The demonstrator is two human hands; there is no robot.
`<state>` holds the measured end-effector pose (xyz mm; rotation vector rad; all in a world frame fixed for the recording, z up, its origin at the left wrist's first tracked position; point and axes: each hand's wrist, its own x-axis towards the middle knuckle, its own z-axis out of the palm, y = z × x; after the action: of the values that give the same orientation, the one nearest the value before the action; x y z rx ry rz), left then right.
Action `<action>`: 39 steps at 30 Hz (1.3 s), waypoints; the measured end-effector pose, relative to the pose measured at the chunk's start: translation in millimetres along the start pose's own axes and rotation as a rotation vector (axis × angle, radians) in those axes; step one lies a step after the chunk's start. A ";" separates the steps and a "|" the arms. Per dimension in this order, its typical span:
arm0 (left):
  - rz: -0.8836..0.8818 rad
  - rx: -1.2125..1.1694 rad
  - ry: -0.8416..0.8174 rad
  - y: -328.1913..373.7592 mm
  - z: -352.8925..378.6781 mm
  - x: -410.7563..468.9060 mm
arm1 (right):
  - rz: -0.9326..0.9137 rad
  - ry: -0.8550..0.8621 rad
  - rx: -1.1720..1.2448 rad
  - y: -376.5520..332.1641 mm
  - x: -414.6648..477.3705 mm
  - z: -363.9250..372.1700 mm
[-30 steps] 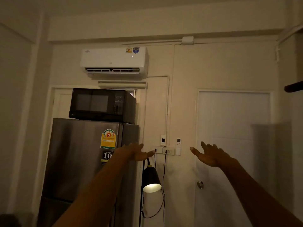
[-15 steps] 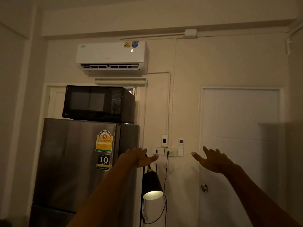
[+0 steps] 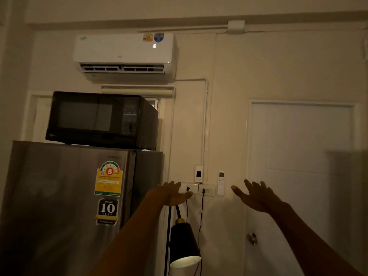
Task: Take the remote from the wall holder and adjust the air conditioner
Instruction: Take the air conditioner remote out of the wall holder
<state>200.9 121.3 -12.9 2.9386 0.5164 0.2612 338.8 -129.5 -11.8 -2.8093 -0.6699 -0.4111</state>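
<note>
A slim white remote [image 3: 221, 183] hangs upright on the wall, just right of two socket plates [image 3: 198, 189]. The white air conditioner [image 3: 124, 54] is mounted high on the wall above the fridge, with a lit digit on its front. My right hand [image 3: 254, 196] is stretched out, palm up and fingers spread, a little right of and below the remote, holding nothing. My left hand [image 3: 171, 194] reaches forward with fingers apart in front of the left socket plate, also empty.
A steel fridge [image 3: 65, 206] with a black microwave [image 3: 101, 119] on top stands at the left. A lit black lamp [image 3: 184, 246] and hanging cords sit below the sockets. A white door [image 3: 302, 176] with a round knob [image 3: 252, 238] fills the right.
The view has moved closer to the wall, so the remote and sockets look larger. Both hands stay outstretched and empty, now nearer the sockets and remote.
</note>
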 end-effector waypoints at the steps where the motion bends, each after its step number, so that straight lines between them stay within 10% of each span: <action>1: 0.001 0.002 -0.002 -3.1 2.4 9.3 | 0.000 0.001 0.004 -2.0 7.8 4.6; 39: 0.077 -0.051 0.086 89.9 158.4 415.5 | -0.054 -0.027 0.132 143.3 383.9 208.1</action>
<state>645.5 164.8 -91.3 2.9114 0.4016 0.4057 779.9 -40.7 -105.5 -2.6819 -0.7510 -0.3261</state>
